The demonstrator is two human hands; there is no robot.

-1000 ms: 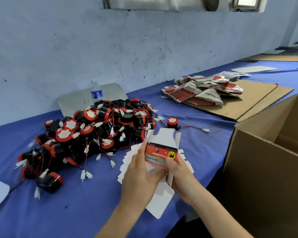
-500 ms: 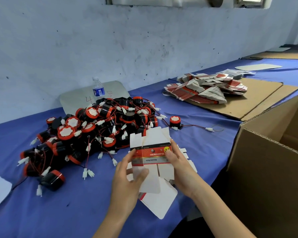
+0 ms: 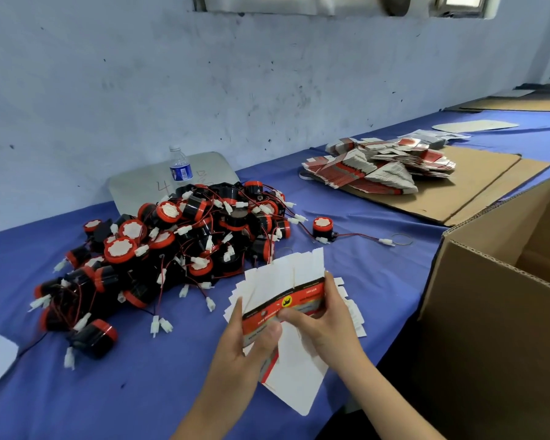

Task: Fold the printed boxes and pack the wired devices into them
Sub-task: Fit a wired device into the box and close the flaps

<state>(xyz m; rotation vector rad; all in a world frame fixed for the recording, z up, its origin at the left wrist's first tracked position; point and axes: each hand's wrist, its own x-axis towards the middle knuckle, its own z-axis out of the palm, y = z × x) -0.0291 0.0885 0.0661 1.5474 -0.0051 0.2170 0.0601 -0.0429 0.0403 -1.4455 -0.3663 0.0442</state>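
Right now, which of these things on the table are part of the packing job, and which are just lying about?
Part of the job:
flat printed box, held by left hand and right hand
pile of wired devices
stack of flat boxes
big carton, probably

Lying about:
water bottle
cardboard sheets

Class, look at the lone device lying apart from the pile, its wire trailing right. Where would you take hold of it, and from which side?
Grip the lone device by its round black body, fingers coming down from above across the sides. It stands upright, red cap up, clear of the pile. Avoid lifting by the thin wire, which would likely swing it.
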